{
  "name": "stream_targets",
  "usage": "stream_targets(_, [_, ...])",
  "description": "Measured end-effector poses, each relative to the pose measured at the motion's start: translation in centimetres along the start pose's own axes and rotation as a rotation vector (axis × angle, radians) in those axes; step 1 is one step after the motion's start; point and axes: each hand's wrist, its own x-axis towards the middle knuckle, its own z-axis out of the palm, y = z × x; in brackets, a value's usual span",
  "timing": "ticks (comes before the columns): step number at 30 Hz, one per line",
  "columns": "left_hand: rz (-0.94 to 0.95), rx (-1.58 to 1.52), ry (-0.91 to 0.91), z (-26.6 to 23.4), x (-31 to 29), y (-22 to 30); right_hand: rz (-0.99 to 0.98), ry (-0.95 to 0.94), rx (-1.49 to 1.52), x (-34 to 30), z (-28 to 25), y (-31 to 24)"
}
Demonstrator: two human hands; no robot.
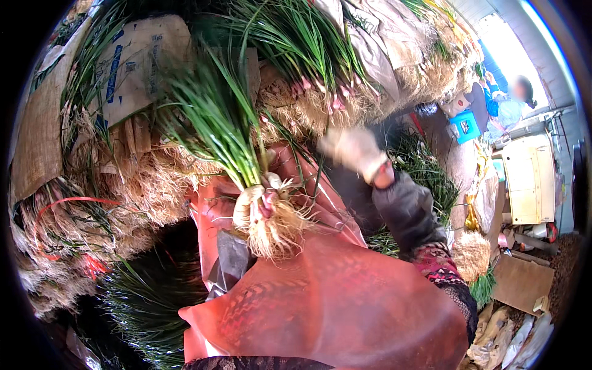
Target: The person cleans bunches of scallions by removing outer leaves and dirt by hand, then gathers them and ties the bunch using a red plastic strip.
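My left hand (246, 208), in a pale glove, is closed around a bunch of green garlic (237, 145) over my lap. The leaves point up and away from me. Its reddish bulbs and long tan roots hang over the red plastic apron (333, 290). My right hand (353, 150), in a whitish glove under a dark sleeve, is raised to the right of the bunch. Motion smears its fingers, so anything in them cannot be made out. Just beyond it lie loose green garlic plants (336, 92) with pinkish bulbs on the pile.
A long heap of rooted plants (142, 176) runs across the far side and left, partly under sacks (145, 58). More greens (148, 308) lie low at left and to the right (419, 166). Further right are a person (509, 111), a blue crate (465, 126) and a cream cabinet (529, 179).
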Motion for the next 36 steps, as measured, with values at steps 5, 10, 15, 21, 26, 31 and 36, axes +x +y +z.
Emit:
stream_targets(5, [-0.075,-0.02,-0.02,1.0,1.4,-1.1,0.464,0.055,0.473,11.4,-3.2,2.8])
stream_targets(10, [-0.092,-0.048,-0.023,0.9,3.8,-1.9,0.317,-0.134,1.289,5.8,-4.5,-3.6])
stream_targets(15, [-0.13,-0.045,-0.049,-0.1,4.6,-2.9,-0.171,0.498,0.465,3.5,0.1,-7.2])
stream_targets(21, [-0.078,-0.08,-0.077,0.2,3.4,-1.4,-0.064,0.738,0.359,4.9,0.3,-8.1])
stream_targets(26, [-0.05,-0.024,-0.028,1.2,1.3,-1.5,0.297,0.23,1.185,5.0,2.8,-2.8])
stream_targets(31, [0.009,0.025,-0.005,2.6,0.5,-0.7,-0.257,-0.218,-0.16,-2.5,11.7,0.9])
stream_targets(36, [0.069,0.082,-0.019,3.9,-0.4,0.2,0.18,-0.039,-0.09,-2.0,4.5,1.9])
